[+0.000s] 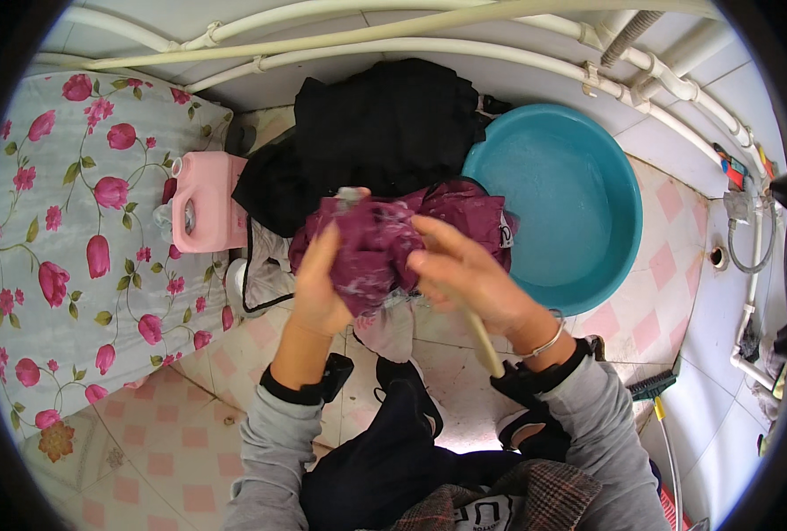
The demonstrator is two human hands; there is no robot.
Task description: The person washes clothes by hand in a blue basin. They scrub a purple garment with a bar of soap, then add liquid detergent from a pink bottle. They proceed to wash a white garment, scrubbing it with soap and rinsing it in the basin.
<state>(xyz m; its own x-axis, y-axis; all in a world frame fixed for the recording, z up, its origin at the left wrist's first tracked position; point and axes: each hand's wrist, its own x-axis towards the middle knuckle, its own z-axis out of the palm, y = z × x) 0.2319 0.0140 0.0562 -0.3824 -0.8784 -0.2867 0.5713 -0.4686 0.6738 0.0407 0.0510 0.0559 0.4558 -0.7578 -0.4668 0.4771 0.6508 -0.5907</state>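
Note:
My left hand is closed on a wet maroon garment streaked with white suds, held bunched up in front of me. My right hand is closed too, its fingers against the other side of the cloth. Out from under its palm sticks a pale, stick-like handle; whatever is on its far end is hidden. More maroon cloth lies just behind, below the hands. Beyond that is a heap of black clothing. To the right stands a round teal basin with cloudy water in it.
A pink jug stands left of the heap, beside a flower-patterned cover. White pipes run along the back wall. At right, a green-headed brush and a hose lie by the wall. The floor is pink-and-white tile.

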